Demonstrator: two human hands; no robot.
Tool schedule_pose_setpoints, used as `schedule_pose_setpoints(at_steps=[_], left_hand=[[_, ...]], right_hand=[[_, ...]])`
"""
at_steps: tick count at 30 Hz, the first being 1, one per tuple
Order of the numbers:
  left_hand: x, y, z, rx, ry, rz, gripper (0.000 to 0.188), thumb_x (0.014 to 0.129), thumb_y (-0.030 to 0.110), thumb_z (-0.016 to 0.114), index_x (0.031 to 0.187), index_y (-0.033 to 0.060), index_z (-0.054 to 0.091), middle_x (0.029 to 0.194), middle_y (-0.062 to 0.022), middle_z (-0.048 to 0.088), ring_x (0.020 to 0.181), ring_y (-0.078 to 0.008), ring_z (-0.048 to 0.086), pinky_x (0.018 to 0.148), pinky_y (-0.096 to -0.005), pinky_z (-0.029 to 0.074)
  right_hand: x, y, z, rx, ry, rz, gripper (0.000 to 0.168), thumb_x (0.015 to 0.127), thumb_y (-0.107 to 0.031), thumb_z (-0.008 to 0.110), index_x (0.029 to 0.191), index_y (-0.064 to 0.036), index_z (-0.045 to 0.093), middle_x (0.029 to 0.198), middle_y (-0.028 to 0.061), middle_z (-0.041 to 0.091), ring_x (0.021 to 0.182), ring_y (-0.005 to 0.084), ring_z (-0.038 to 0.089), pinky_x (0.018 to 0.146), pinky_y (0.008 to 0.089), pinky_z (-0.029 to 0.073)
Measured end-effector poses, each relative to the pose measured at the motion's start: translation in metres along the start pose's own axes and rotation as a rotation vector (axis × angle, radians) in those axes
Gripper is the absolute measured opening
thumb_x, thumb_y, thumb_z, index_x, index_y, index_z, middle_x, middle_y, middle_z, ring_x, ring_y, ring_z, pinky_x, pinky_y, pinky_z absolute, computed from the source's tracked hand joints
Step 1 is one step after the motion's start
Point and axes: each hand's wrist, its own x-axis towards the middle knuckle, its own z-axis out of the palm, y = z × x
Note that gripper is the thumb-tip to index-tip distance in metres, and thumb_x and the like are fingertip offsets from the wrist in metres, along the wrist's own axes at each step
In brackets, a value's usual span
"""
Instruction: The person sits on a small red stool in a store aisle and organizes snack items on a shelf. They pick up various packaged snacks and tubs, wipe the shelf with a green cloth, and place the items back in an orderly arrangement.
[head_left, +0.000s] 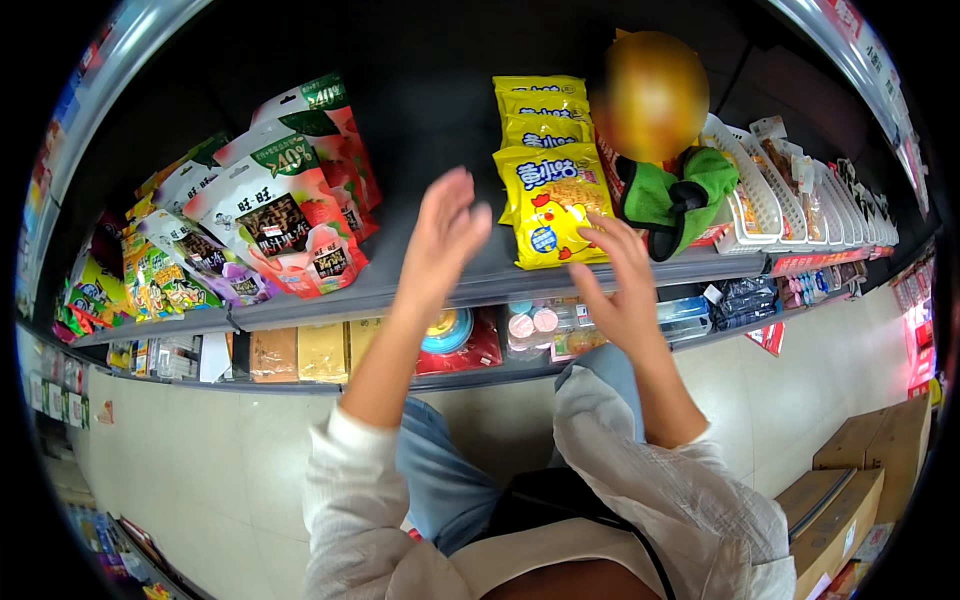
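Observation:
A row of yellow noodle-snack packets leans one behind another on the dark shelf. The front packet shows a cartoon chick. My right hand is at its lower right corner, fingers spread; whether the fingertips touch the plastic is hard to tell. Blurred slightly by motion, my left hand hovers over the bare shelf strip left of the packets, thumb apart and nothing in it. A green cloth with black trim lies just right of the packets, partly against a blurred yellow-orange shape.
White-and-red stand-up candy pouches stand left, with smaller snack bags beyond. White plastic baskets line the right. The lower shelf carries packaged goods. Cardboard boxes are stacked on the floor behind right.

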Motion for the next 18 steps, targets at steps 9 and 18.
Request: schedule_pose_setpoints(at_steps=[9,18], left_hand=[[0.157,-0.103,-0.002,-0.237,0.02,-0.333,0.073,0.068,0.034,0.069,0.118,-0.001,0.029,0.109,-0.0125,0.045,0.105,-0.0199,0.039,0.09,-0.027,0.029],[0.142,-0.087,0.0,0.005,-0.063,-0.222,0.081,0.062,0.027,0.073,0.124,0.0052,0.024,0.11,-0.014,0.044,0.105,-0.0225,0.04,0.092,-0.0313,0.028]], right_hand=[[0.012,0.033,0.071,-0.418,0.225,0.075,0.049,0.071,-0.024,0.059,0.111,-0.001,0.044,0.118,0.0237,0.035,0.107,0.0415,0.033,0.09,0.0477,0.028],[0.012,0.04,0.075,-0.467,0.219,0.088,0.048,0.072,-0.03,0.053,0.11,-0.002,0.046,0.119,0.0249,0.035,0.108,0.0421,0.033,0.091,0.0493,0.025]])
